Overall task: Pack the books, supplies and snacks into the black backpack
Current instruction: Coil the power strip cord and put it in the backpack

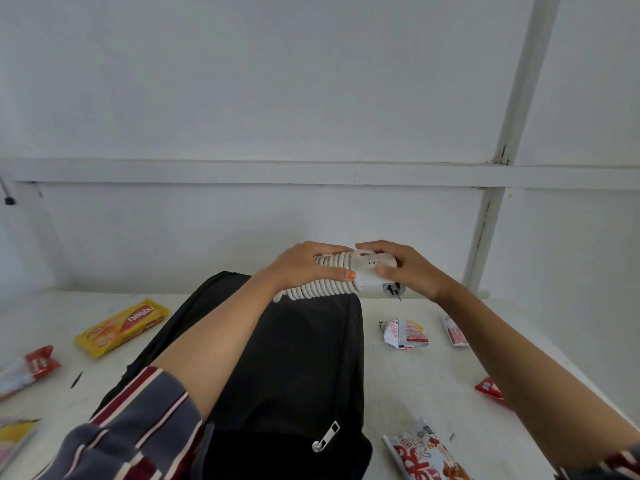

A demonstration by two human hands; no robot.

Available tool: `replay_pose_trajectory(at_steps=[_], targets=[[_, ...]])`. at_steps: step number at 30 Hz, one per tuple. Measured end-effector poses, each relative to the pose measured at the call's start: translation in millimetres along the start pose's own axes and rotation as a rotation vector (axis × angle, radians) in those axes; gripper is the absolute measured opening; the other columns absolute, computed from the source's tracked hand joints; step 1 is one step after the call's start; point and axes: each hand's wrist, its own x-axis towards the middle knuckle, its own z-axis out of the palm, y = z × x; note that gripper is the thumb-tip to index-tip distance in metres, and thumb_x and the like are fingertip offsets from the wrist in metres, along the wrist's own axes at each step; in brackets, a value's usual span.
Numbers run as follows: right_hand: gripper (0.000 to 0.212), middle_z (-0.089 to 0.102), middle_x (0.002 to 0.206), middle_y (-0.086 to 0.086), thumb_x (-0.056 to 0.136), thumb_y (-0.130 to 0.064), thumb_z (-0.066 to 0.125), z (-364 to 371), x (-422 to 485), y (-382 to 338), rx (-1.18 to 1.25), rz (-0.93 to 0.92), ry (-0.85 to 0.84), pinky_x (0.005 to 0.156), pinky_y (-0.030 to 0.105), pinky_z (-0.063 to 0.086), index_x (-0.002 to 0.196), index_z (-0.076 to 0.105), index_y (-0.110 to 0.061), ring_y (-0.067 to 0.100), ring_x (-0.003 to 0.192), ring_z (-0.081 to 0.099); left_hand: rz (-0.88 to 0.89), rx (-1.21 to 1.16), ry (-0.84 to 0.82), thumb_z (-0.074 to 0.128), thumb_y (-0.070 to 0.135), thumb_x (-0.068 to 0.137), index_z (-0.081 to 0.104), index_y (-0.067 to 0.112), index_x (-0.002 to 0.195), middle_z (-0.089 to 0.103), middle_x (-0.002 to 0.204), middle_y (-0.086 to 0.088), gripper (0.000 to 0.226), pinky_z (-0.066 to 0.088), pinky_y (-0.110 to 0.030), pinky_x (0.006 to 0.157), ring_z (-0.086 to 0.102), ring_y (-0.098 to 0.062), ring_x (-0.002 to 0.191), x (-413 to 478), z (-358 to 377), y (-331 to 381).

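Observation:
The black backpack (pixel 298 358) lies flat in the middle of the white table, a silver zipper pull (pixel 325 436) near its front end. Above its far end I hold a white power strip (pixel 372 268) with its white cord (pixel 320 282) coiled tightly around it. My left hand (pixel 308 265) grips the coiled part, thumb along the front. My right hand (pixel 405 268) grips the bare socket end, where a plug pokes out below. Snack packets lie on both sides of the bag.
A yellow wafer pack (pixel 121 327) and a red packet (pixel 34 367) lie left of the bag. To the right lie red-and-white snack packets (pixel 405 334), (pixel 453 332), (pixel 426 452) and a red one (pixel 490 389). The white wall (pixel 311 98) stands close behind the table.

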Motion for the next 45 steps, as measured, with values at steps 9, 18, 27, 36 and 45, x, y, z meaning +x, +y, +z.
replay_pose_trajectory(at_steps=[9, 18, 27, 36, 45], targets=[[0.043, 0.066, 0.102, -0.014, 0.069, -0.016, 0.079, 4.9, 2.0, 1.6, 0.093, -0.049, 0.221, 0.075, 0.015, 0.052, 0.104, 0.062, -0.034, -0.001, 0.091, 0.063, -0.053, 0.033, -0.105, 0.054, 0.070, 0.069, 0.048, 0.031, 0.132, 0.055, 0.130, 0.003, 0.074, 0.042, -0.039, 0.100, 0.052, -0.017, 0.115, 7.1, -8.4, 17.7], [0.026, 0.066, 0.091, -0.005, 0.079, -0.009, 0.070, 3.5, 2.8, -1.9, 0.248, -0.003, 0.270, 0.055, 0.013, 0.050, 0.101, 0.064, -0.020, 0.003, 0.070, 0.067, 0.012, 0.230, 0.006, 0.073, 0.067, 0.054, 0.030, 0.048, 0.136, 0.051, 0.126, 0.010, 0.095, 0.041, -0.032, 0.089, 0.048, -0.010, 0.108, -7.2, -15.1, 7.5], [0.043, 0.059, 0.097, 0.003, 0.072, -0.011, 0.076, 3.9, 8.3, 4.1, 0.397, 0.052, 0.445, 0.064, 0.024, 0.057, 0.107, 0.055, -0.026, 0.016, 0.081, 0.063, 0.124, 0.128, 0.291, 0.083, 0.048, 0.057, 0.054, 0.031, 0.119, 0.061, 0.105, 0.011, 0.070, 0.052, -0.041, 0.085, 0.058, -0.011, 0.095, -14.1, -1.3, 7.2], [0.052, 0.067, 0.089, 0.000, 0.065, -0.042, 0.078, 26.5, 3.5, 14.4, 0.735, 0.001, 0.410, 0.066, 0.024, 0.051, 0.104, 0.059, -0.012, 0.011, 0.077, 0.064, 0.209, 0.141, 0.413, 0.084, 0.046, 0.055, 0.055, 0.032, 0.120, 0.061, 0.103, 0.009, 0.072, 0.051, -0.040, 0.083, 0.057, -0.012, 0.093, -17.4, 7.6, 6.8], [0.052, 0.064, 0.087, -0.007, 0.067, -0.037, 0.068, 40.7, 7.2, 11.4, 0.581, 0.034, 0.416, 0.064, 0.020, 0.048, 0.112, 0.056, -0.017, 0.011, 0.081, 0.058, 0.216, 0.217, 0.479, 0.082, 0.047, 0.058, 0.053, 0.028, 0.124, 0.061, 0.108, 0.005, 0.075, 0.052, -0.039, 0.080, 0.056, -0.013, 0.093, -17.0, 8.2, 7.1]])
